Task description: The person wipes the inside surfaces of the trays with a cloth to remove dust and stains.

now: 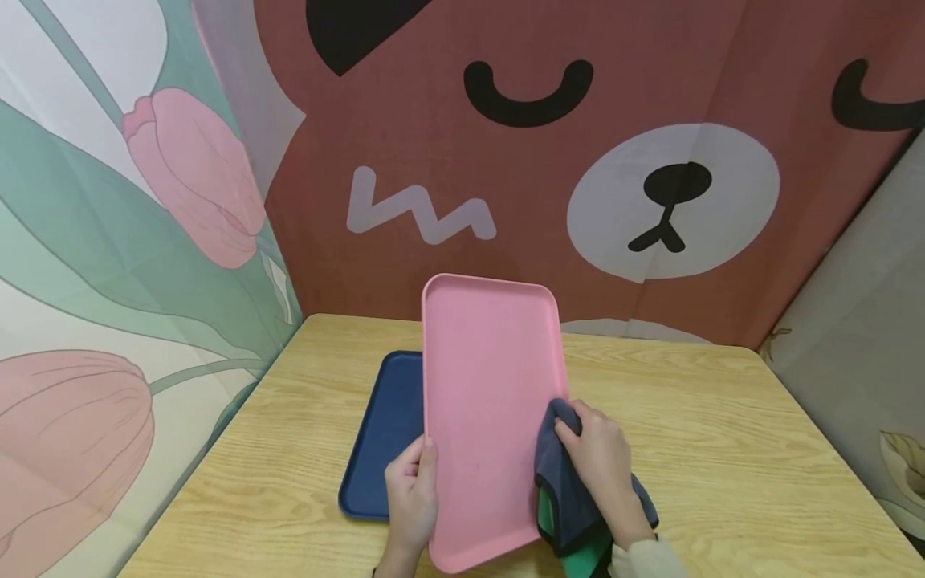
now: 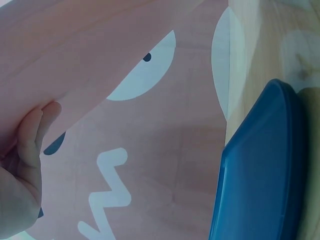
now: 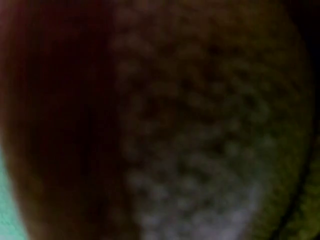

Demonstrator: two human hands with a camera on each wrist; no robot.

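A pink rectangular tray (image 1: 491,385) is held up, tilted, above the table. My left hand (image 1: 413,494) grips its left edge, thumb on the front face. In the left wrist view the left hand (image 2: 25,170) pinches the tray (image 2: 90,55) along its edge. At the tray's right edge my right hand (image 1: 598,453) holds a dark grey cloth (image 1: 560,474) with a green underside and black trim; the cloth lies against the tray's edge. The right wrist view is dark and blurred, filled by close fabric.
A dark blue tray (image 1: 383,441) lies on the wooden table (image 1: 708,449) behind the pink one, partly hidden by it. A curtain printed with a bear face (image 1: 520,177) hangs at the table's back edge. Flower-printed fabric (image 1: 195,177) hangs on the left.
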